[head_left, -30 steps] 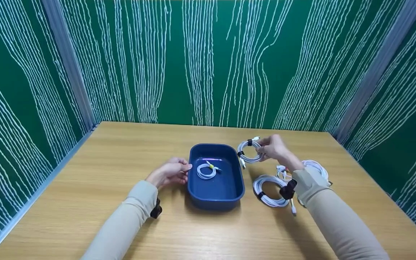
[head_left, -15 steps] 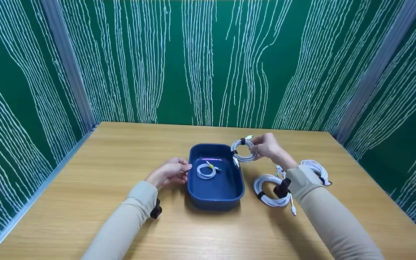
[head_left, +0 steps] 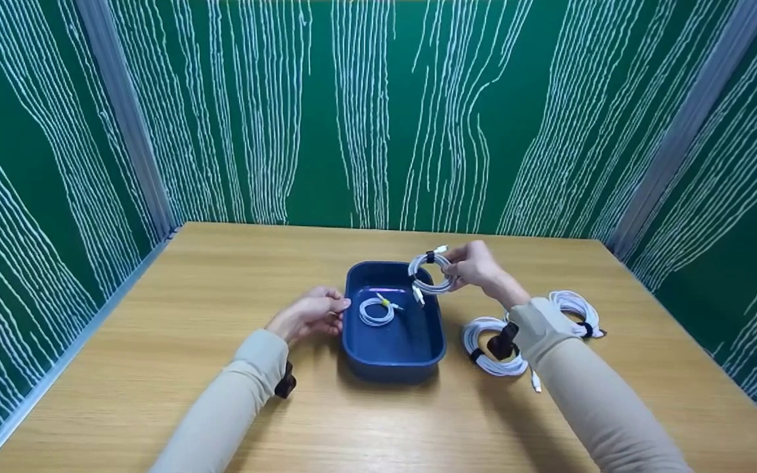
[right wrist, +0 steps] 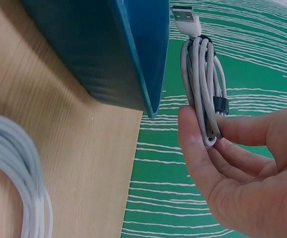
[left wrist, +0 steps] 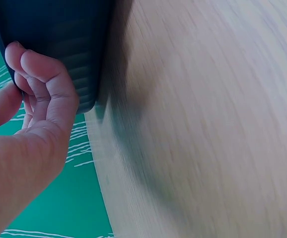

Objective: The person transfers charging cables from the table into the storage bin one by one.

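Observation:
A dark blue plastic bin [head_left: 411,341] stands on the table. My left hand [head_left: 313,313] pinches its left rim, thumb at the edge; in the left wrist view the fingers [left wrist: 46,67] curl against the outer wall. Over the bin's right rim, my right hand [head_left: 481,269] holds a coiled white USB cable [right wrist: 198,84] between thumb and fingers. Black straps bind that coil, and its USB-A plug [right wrist: 185,17] points away from the hand. Inside the bin lies a smaller coiled white cable [head_left: 376,323] with a yellow tie.
Right of the bin lies a larger coiled white cable [head_left: 472,341] with a black strap, partly hidden by the right wrist's camera. Another white coil [head_left: 572,299] sits farther right. Green walls with white lines [head_left: 365,131] surround the wooden table [head_left: 221,276].
My right hand has moved left with the coiled USB cable, from beside the bin to over its right rim. My left hand and the bin have stayed put.

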The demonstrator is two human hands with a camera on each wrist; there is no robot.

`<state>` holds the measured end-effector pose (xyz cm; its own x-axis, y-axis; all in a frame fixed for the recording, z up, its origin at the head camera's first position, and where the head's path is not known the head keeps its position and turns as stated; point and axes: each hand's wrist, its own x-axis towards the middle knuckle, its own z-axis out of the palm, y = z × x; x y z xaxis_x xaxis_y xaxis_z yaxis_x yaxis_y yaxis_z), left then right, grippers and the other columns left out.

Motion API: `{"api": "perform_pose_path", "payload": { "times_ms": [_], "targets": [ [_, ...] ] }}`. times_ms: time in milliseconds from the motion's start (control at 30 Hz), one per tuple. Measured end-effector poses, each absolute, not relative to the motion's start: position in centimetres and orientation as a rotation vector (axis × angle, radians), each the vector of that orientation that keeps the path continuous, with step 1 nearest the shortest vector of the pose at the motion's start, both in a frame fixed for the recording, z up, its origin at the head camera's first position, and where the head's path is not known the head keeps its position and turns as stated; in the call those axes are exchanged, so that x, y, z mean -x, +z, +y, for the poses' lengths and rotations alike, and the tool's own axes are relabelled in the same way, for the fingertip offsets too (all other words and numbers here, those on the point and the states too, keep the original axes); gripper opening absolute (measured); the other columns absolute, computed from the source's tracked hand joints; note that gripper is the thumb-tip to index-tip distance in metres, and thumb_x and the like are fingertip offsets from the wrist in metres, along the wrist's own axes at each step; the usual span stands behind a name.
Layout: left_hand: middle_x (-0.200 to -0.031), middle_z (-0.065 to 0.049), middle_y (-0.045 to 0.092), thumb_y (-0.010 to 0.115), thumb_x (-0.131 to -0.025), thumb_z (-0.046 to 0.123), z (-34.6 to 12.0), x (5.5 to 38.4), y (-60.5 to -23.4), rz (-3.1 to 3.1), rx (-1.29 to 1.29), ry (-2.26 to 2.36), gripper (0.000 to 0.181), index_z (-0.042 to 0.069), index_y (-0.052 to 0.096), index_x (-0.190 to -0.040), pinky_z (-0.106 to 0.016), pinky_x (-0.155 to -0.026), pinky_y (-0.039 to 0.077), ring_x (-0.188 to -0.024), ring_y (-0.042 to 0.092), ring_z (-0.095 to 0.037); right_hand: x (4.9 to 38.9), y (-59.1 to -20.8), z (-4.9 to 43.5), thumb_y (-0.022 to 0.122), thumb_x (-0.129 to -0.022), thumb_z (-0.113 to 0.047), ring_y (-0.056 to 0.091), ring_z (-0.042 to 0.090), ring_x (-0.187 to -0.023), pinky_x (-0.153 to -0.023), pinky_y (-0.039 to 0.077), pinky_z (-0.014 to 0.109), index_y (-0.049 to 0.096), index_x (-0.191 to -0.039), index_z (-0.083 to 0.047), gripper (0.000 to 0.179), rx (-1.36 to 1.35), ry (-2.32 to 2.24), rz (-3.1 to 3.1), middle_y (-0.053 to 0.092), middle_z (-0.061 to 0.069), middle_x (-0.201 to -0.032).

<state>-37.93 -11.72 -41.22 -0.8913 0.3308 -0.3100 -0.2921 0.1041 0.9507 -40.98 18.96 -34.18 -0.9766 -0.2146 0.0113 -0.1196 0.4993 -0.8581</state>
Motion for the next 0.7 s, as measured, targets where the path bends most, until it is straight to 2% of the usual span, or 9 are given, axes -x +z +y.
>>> {"api": "perform_pose_path", "payload": {
  "times_ms": [267,400,500,567,700],
  "targets": [
    [-0.073,-0.003,0.049,0.048,-0.099,0.008,-11.7,37.9,-41.1,1.914,-0.033,1.861,0.008,0.008,0.045,-0.092,-0.022,-0.054,0.044,-0.06,0.049,-0.014,40.9,-34.2,17.9,0.056,-0.089,0.008,0.064,0.01,-0.061,-0.062,0.06,0.029,0.063,-0.109,0.01,0.021,0.293,-1.503,2.62,0.063,0.003,-0.077],
    [-0.072,-0.003,0.049,0.048,-0.099,0.007,-11.8,37.9,-41.3,1.905,-0.039,1.87,0.009,0.008,0.044,-0.091,-0.022,-0.053,0.044,-0.059,0.048,-0.014,40.9,-34.4,17.4,0.056,-0.089,0.009,0.065,0.011,-0.065,-0.061,0.06,0.028,0.062,-0.112,0.013,0.025,0.305,-1.502,2.612,0.068,0.02,-0.093],
    [-0.07,-0.003,0.049,0.047,-0.099,0.007,-11.7,37.9,-41.4,1.906,-0.058,1.865,0.011,0.009,0.043,-0.089,-0.021,-0.052,0.044,-0.056,0.048,-0.013,40.9,-34.7,17.0,0.056,-0.088,0.009,0.064,0.011,-0.07,-0.061,0.059,0.027,0.062,-0.114,0.013,0.026,0.299,-1.494,2.619,0.065,0.03,-0.109],
    [-0.069,-0.002,0.049,0.046,-0.099,0.007,-11.7,38.0,-41.5,1.907,-0.068,1.86,0.012,0.01,0.042,-0.088,-0.021,-0.051,0.043,-0.055,0.048,-0.012,40.8,-34.8,16.8,0.057,-0.088,0.008,0.063,0.011,-0.072,-0.06,0.059,0.026,0.062,-0.113,0.012,0.026,0.292,-1.489,2.623,0.064,0.031,-0.112],
    [-0.068,-0.002,0.049,0.045,-0.099,0.007,-11.7,38.1,-41.5,1.904,-0.069,1.853,0.014,0.011,0.042,-0.086,-0.021,-0.051,0.043,-0.055,0.048,-0.012,40.8,-35.1,16.5,0.058,-0.087,0.008,0.062,0.01,-0.07,-0.058,0.059,0.026,0.063,-0.112,0.011,0.026,0.299,-1.501,2.617,0.065,0.029,-0.109]
  ]
}}
